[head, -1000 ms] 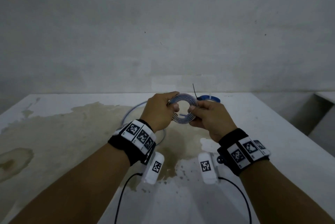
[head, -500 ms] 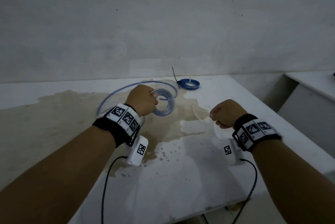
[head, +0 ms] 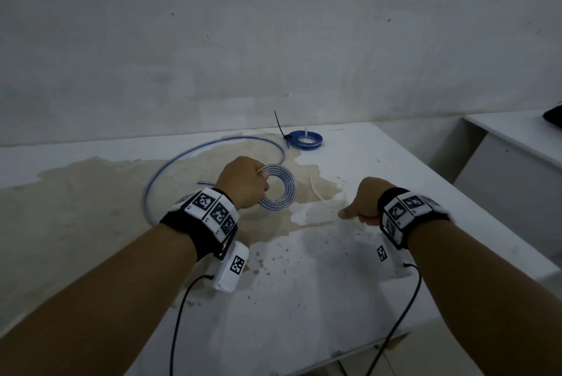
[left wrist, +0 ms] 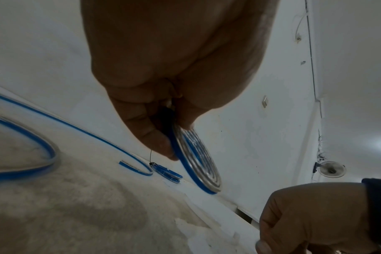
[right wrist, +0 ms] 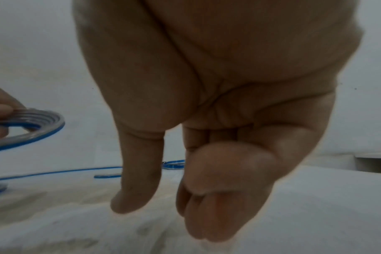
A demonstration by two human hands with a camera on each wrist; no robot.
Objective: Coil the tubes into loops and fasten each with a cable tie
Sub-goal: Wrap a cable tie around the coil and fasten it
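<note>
My left hand [head: 243, 184] pinches a flat spiral coil of clear blue tube [head: 279, 190] between thumb and fingers, held just above the stained table [head: 334, 284]; the left wrist view shows the coil [left wrist: 198, 163] edge-on under the fingers. My right hand [head: 362, 205] hovers low to the right, fingers curled and thumb out, with nothing in it in the right wrist view [right wrist: 207, 171]. A white cable tie [head: 319, 193] lies on the table just left of that hand. At the back sits a small blue coil [head: 317, 140] fastened with a black cable tie [head: 279, 124].
A long loose blue tube [head: 226, 140] arcs across the table behind and left of my left hand. The table ends close on the right, with a second white surface [head: 517, 138] beyond a gap. A bare wall stands right behind the table.
My right hand has let go of the spiral coil and dropped to the right, near the white cable tie. My left hand keeps the coil and has lowered it toward the table.
</note>
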